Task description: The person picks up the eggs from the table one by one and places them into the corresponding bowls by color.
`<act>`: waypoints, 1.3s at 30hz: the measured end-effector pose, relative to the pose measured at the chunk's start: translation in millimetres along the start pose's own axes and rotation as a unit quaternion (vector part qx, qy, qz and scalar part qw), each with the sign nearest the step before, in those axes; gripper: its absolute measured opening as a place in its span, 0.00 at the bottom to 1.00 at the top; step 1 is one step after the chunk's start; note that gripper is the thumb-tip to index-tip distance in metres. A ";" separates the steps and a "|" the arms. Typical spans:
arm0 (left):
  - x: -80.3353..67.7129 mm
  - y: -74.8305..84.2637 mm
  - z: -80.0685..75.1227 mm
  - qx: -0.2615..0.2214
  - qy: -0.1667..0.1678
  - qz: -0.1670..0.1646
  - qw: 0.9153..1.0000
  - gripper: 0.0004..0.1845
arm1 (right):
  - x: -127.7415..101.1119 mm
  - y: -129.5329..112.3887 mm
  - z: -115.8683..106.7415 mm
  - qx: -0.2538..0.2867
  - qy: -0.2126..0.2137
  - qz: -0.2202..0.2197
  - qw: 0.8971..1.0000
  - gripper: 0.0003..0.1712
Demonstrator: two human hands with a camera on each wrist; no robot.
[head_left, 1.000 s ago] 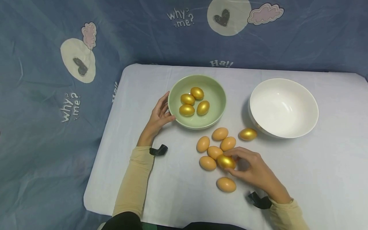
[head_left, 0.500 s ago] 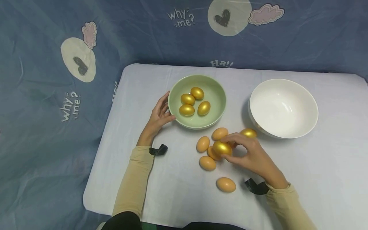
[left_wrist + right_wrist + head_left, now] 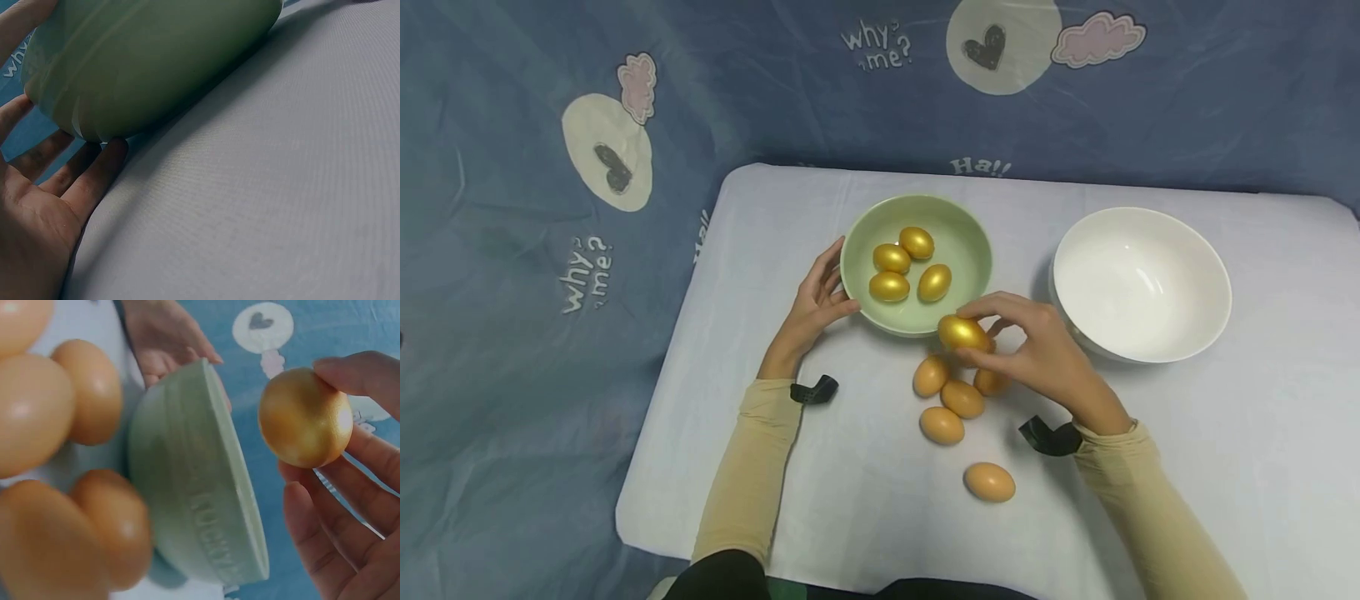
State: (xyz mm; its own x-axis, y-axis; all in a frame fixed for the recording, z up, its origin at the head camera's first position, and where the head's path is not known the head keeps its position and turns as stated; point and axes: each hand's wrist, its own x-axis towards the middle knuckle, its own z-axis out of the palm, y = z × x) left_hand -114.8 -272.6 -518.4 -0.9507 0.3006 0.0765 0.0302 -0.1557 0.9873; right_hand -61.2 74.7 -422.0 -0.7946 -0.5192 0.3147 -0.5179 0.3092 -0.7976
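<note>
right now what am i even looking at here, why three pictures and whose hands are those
These are a person's two bare hands, filmed by three cameras at once. The wide picture comes from a camera on the head, looking down at a white table. The other two come from cameras strapped to each wrist, so they are very close up.

The left hand rests against the side of a green bowl that has four golden eggs in it. The right hand pinches another golden egg just by that bowl's rim. Plain orange eggs lie on the table, and a white bowl stands at the right.
</note>
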 end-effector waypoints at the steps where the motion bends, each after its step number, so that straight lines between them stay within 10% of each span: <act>1: 0.0 -0.2 -0.1 0.000 0.000 0.000 1.000 0.59 | 4.3 0.0 -0.7 -0.004 0.001 0.002 1.000 0.25; 39: 1.0 -0.1 -2.0 0.006 -0.007 0.008 1.000 0.59 | 154.3 21.8 4.8 -0.061 -0.092 0.132 0.985 0.22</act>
State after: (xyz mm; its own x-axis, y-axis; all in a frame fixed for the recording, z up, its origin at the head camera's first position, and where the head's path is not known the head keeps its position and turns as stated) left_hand -116.3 -274.2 -518.7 -0.9457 0.3110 0.0940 0.0490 -0.1495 0.9875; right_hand -193.5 -2.5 -393.3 -0.8419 -0.5396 -0.0034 -0.3433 0.5406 -0.7681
